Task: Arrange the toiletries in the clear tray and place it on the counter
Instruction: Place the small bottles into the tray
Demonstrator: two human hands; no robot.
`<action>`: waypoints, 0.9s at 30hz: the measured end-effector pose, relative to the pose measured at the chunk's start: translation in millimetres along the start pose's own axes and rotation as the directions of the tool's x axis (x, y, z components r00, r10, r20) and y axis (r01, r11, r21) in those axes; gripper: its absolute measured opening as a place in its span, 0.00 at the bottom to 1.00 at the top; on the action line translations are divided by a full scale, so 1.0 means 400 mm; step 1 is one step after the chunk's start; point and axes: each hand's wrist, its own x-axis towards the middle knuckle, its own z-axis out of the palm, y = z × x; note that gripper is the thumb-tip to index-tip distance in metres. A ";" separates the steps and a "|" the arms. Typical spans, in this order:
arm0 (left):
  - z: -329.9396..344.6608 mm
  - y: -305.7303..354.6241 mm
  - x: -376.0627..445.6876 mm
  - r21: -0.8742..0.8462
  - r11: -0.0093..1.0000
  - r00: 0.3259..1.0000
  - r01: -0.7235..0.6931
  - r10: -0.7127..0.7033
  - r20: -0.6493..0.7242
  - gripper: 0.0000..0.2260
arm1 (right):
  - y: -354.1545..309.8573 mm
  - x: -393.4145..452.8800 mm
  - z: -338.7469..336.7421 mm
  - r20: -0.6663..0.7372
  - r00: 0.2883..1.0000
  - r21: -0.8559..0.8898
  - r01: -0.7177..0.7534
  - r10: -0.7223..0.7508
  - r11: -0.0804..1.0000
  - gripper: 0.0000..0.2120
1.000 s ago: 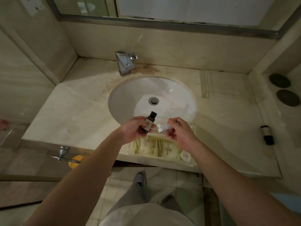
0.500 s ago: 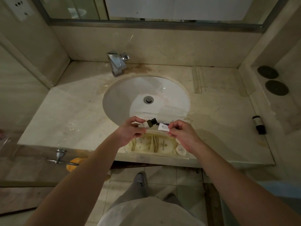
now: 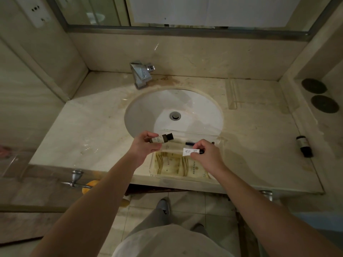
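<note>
Above the clear tray [image 3: 217,139] at the bench's [image 3: 89,130] front edge, the left hand [image 3: 143,148] pinches a small dark-capped bottle [image 3: 161,138], the right hand [image 3: 206,154] pinches a white tube [image 3: 190,151] with unreadable print, partly hiding the yellow-striped sachets [image 3: 174,166] inside.

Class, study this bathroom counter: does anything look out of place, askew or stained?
One small dark bottle lies on its side at the counter's right edge, apart from the clear tray. A brownish stain marks the counter right of the faucet.
</note>
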 end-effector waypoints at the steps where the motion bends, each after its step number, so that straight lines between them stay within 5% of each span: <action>1: -0.009 0.000 0.001 0.000 1.000 1.000 -0.002 0.002 -0.016 0.15 | -0.004 0.001 0.005 -0.018 1.000 -0.015 0.001 -0.001 1.000 0.07; 10: -0.061 0.007 -0.008 0.175 0.984 0.997 -0.024 0.036 -0.062 0.14 | -0.052 0.063 0.063 -0.130 0.989 -0.167 0.050 -0.073 0.985 0.05; 19: -0.060 0.018 -0.007 0.373 0.928 1.000 -0.021 0.021 0.004 0.14 | -0.064 0.131 0.130 -0.015 0.991 -0.339 0.117 -0.130 0.933 0.05; 27: -0.048 0.011 -0.003 0.514 0.856 0.997 -0.061 0.032 0.064 0.14 | -0.043 0.123 0.140 -0.047 0.980 -0.414 0.156 -0.192 0.897 0.07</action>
